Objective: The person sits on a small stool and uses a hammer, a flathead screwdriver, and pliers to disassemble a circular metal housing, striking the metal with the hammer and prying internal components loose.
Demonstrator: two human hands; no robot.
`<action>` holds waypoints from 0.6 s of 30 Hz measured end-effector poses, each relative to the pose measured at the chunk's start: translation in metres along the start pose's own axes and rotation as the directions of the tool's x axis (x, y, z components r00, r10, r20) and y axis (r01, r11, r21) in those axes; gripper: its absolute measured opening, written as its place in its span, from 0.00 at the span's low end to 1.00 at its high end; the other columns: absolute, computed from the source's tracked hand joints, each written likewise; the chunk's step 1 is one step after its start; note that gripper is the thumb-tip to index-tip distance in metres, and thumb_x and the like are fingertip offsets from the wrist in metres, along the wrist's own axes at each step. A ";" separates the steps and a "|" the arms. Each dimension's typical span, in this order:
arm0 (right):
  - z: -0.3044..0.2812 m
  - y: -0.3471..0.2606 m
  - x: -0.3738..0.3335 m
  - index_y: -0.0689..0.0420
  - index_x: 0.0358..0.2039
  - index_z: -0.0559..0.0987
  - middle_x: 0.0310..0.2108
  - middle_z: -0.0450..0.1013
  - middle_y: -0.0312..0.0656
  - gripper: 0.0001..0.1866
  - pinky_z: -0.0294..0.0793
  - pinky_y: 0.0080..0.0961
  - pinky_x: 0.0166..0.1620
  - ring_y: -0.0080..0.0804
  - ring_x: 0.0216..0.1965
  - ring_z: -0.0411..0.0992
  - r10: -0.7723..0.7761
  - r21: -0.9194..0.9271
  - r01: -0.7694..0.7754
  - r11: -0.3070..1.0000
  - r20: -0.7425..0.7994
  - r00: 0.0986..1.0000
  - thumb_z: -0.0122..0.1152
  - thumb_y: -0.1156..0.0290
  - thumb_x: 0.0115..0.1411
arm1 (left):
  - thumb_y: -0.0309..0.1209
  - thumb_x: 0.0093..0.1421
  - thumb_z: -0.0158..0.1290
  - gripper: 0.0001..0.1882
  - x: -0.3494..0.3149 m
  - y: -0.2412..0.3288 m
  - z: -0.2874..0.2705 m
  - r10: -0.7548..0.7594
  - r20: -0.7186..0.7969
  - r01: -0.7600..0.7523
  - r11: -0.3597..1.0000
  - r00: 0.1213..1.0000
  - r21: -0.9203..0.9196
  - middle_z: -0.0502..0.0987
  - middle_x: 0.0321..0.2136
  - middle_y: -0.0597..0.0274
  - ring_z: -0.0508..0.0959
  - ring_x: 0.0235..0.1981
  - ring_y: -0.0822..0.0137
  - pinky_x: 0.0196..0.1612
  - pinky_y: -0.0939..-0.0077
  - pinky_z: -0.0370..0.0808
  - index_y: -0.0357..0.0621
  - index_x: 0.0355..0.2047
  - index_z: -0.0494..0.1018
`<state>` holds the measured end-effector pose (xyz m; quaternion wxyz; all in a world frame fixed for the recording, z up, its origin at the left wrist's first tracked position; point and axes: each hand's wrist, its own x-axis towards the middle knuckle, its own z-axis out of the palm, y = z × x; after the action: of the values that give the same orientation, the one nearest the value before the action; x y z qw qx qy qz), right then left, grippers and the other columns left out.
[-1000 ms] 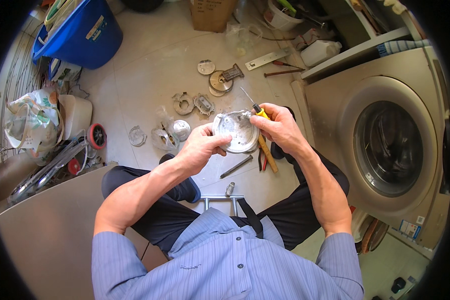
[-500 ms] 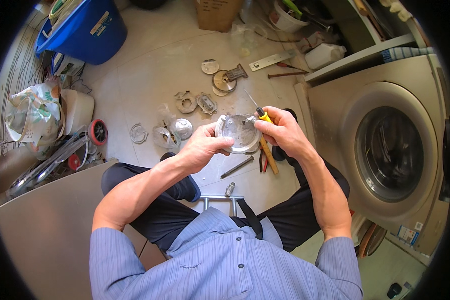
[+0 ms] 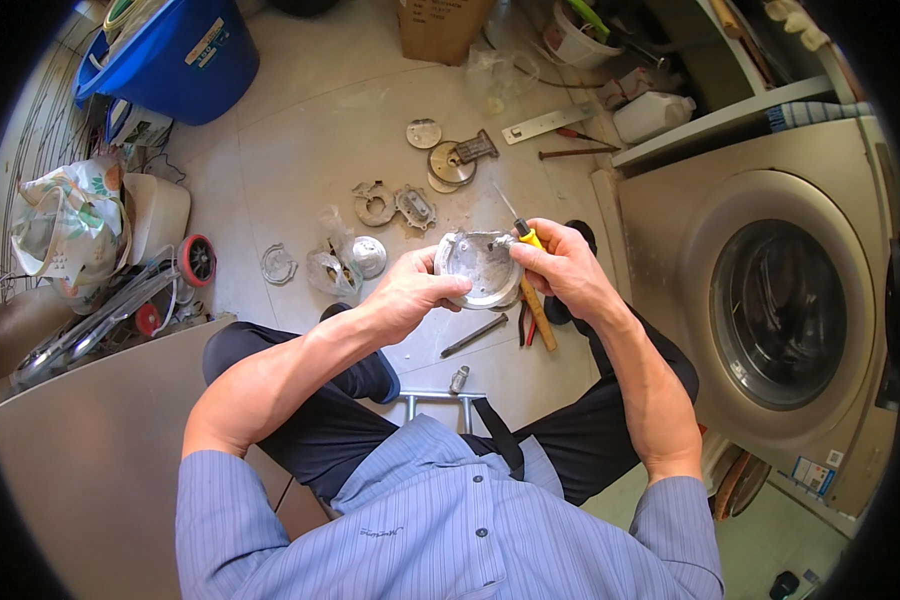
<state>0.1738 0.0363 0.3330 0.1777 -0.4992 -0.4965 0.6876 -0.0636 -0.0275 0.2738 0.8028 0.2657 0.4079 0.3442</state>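
Left hand (image 3: 410, 293) curls shut round the left rim of a round grey metal housing part (image 3: 480, 266), held above the floor btwn both hands. Right hand (image 3: 562, 268) is closed on a yellow-handled screwdriver (image 3: 526, 237), fingertips also touching the part's right edge. Metal rod (image 3: 474, 335) lies on pale floor tiles (image 3: 300, 130) just below.

Bare tiled floor (image 3: 300, 140) lies open toward the blue plastic bin (image 3: 170, 50). Ahead, scattered round metal parts (image 3: 410, 200) obstruct; the grey washing machine (image 3: 770, 300) blocks the right.
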 end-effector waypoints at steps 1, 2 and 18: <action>0.000 0.001 0.000 0.61 0.41 0.77 0.23 0.66 0.28 0.10 0.58 0.16 0.23 0.14 0.21 0.61 0.003 0.007 -0.003 1.000 0.002 1.000 0.63 0.67 0.66 | 0.29 0.61 0.63 0.16 0.000 0.000 0.000 0.001 0.000 -0.001 1.000 1.000 0.000 0.81 0.39 0.68 0.79 0.37 0.75 0.42 0.77 0.76 0.45 0.49 0.77; 0.000 0.002 0.001 0.61 0.41 0.77 0.23 0.66 0.28 0.10 0.58 0.16 0.23 0.14 0.21 0.61 0.003 0.006 -0.003 1.000 0.001 1.000 0.63 0.67 0.66 | 0.29 0.61 0.62 0.15 -0.001 0.001 0.002 0.008 -0.006 -0.008 1.000 1.000 0.015 0.81 0.38 0.67 0.79 0.37 0.75 0.42 0.76 0.77 0.43 0.48 0.77; 0.004 0.002 0.006 0.65 0.42 0.77 0.22 0.68 0.30 0.14 0.61 0.18 0.23 0.15 0.21 0.63 0.064 -0.080 -0.069 0.994 -0.062 0.996 0.64 0.66 0.64 | 0.30 0.62 0.59 0.16 -0.006 0.013 0.008 -0.029 0.033 0.032 0.993 0.999 -0.111 0.82 0.39 0.63 0.80 0.36 0.73 0.39 0.75 0.79 0.42 0.49 0.75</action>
<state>0.1682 0.0373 0.3284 0.1488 -0.5423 -0.5019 0.6572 -0.0635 -0.0252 0.2900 0.8279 0.2196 0.3795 0.3498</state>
